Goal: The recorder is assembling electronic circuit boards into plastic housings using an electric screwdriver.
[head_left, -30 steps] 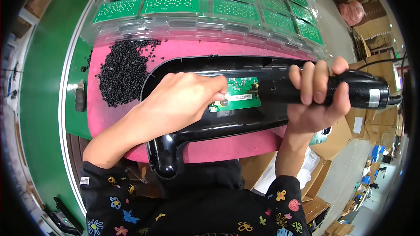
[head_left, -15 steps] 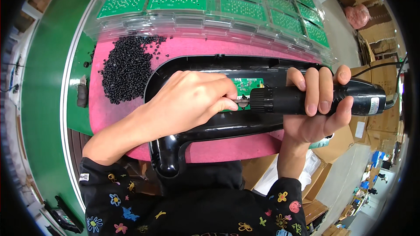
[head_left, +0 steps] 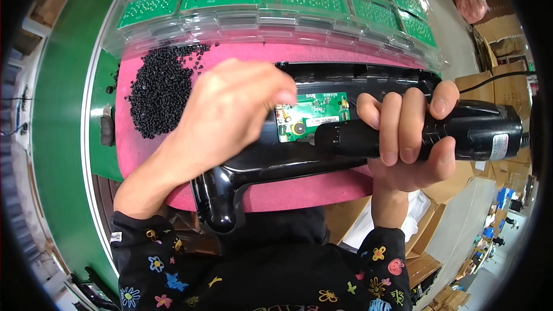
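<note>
A long black plastic housing (head_left: 299,161) with a rounded arm at its left end lies on the pink mat (head_left: 276,193). Inside it sits a green circuit board (head_left: 314,109) bearing a round buzzer-like part and a white label. My right hand (head_left: 406,132) wraps round a black electric screwdriver (head_left: 481,129), held nearly level over the housing and pointing left; its bit does not show. My left hand (head_left: 233,112) hovers over the housing's left part beside the board. Motion blurs its curled fingers, so whether they hold anything is unclear.
A heap of small black screws (head_left: 158,92) lies on the mat's left. Stacked clear trays (head_left: 230,23) with several green boards stand at the far side. The screwdriver's cable (head_left: 495,78) runs off right. Cardboard boxes (head_left: 429,230) stand on the right; a green surface (head_left: 63,138) extends left.
My left hand has left the screwdriver's tip and moved left and upward. The screwdriver has tilted and dropped slightly at its rear, and more of the board shows.
</note>
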`<action>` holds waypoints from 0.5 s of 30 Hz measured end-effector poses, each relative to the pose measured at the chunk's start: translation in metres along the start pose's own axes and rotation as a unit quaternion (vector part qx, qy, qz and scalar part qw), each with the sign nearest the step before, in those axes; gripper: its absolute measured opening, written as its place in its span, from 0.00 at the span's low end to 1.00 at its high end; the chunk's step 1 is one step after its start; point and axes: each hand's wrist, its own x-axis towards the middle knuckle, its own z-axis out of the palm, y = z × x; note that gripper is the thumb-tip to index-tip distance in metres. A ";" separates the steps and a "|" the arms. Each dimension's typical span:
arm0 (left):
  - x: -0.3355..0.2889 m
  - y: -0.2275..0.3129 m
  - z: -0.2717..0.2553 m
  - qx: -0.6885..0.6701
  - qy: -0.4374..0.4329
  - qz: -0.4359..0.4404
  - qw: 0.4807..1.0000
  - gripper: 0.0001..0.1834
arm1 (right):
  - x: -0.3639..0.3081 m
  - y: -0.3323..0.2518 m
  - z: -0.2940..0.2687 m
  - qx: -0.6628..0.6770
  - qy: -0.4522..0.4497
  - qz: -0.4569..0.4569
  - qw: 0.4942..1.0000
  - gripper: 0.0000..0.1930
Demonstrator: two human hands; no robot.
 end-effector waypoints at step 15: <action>0.000 -0.003 0.007 -0.091 -0.009 -0.109 0.990 0.07 | 0.005 0.016 0.041 -0.137 0.059 0.068 0.986 0.20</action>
